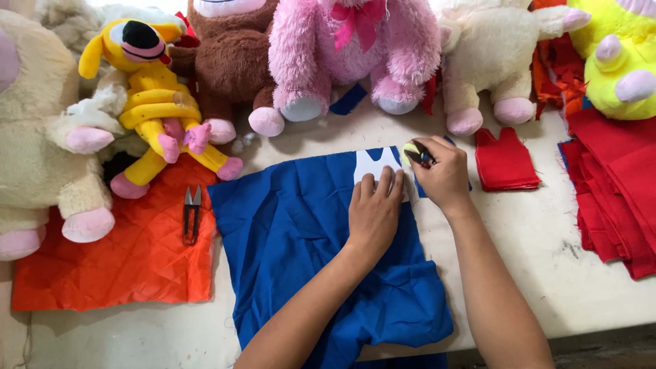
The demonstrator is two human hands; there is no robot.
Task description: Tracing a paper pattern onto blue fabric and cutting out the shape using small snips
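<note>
Closest to my view, my two forearms come up from the bottom edge onto the blue cloth (301, 239), which lies spread over the white table (547, 253). My left hand (373, 212) rests flat on that cloth, fingers extended and close together, their tips pressing down on a white paper pattern (374, 164) with a notched top edge. Just right of those fingertips, my right hand (443, 176) is curled closed around a small yellow-green disc of chalk (411, 152), pinched with a dark piece between thumb and forefinger, at the pattern's right edge. A little right of my right knuckles sits a stack of red vest-shaped cut pieces (506, 160), and farther right a pile of red cloth (618, 184). Well left of my left fingers, a pair of thread snips (191, 215) lies on an orange quilted cloth (123, 253). Beyond the fingertips, along the table's far side, stuffed toys stand in a row: a yellow dog toy (154, 102), a brown plush (229, 61), a pink plush (355, 55), a cream plush (488, 61) and a bright yellow plush (615, 61); another cream toy (34, 137) sits far left.
</note>
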